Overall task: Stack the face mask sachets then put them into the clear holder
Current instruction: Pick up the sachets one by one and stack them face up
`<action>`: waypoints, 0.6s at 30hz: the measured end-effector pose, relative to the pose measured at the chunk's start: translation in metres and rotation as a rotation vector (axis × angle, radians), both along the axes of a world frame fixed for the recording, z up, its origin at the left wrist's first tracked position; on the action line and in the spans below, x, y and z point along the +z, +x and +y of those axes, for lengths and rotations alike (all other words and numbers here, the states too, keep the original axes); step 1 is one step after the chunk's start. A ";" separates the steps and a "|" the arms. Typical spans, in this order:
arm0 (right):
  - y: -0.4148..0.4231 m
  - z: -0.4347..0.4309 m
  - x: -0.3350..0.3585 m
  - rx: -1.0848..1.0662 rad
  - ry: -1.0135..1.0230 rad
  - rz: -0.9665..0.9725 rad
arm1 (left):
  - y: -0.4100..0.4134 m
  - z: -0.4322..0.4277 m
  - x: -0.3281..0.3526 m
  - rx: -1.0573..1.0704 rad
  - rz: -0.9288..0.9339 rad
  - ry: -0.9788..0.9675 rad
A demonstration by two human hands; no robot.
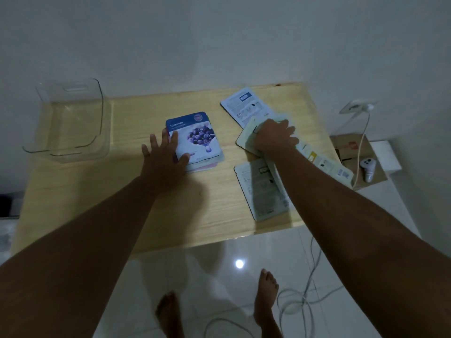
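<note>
A small stack of sachets with a blue Blueberry sachet (197, 137) on top lies mid-table. My left hand (162, 158) rests flat on the stack's left edge, fingers spread. My right hand (274, 137) is closed on a pale sachet (246, 139) among loose sachets on the right. One face-down sachet (244, 104) lies behind that hand, another (262, 191) near the front edge, and a third (327, 164) runs under my right forearm. The clear holder (70, 120) stands empty at the table's far left corner.
The wooden table (122, 191) stands against a white wall. A cardboard box (353, 152) with a white controller (368, 169) sits to the right. Cables trail from a wall socket (358, 106) onto the tiled floor. My bare feet show below.
</note>
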State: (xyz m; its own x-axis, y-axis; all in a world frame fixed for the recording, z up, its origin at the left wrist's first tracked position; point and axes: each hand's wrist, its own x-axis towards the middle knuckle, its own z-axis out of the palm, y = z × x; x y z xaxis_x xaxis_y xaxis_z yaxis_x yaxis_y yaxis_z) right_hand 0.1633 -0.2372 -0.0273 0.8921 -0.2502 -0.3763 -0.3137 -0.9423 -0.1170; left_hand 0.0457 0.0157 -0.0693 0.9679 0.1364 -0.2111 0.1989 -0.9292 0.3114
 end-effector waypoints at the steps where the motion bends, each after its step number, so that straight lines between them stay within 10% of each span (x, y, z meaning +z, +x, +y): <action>1: -0.001 -0.002 -0.002 0.030 0.015 0.004 | 0.000 0.000 -0.001 -0.001 -0.002 0.007; 18: 0.005 -0.053 0.012 -0.091 0.300 -0.299 | -0.001 -0.004 0.000 0.031 -0.018 -0.012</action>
State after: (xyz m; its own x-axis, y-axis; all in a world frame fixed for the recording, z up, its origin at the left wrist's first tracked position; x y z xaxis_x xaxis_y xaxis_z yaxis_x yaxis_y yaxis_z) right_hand 0.1685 -0.2903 -0.0152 0.9522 -0.2521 -0.1727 -0.3048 -0.8225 -0.4802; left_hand 0.0450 0.0114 -0.0696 0.9669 0.1638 -0.1957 0.2218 -0.9188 0.3264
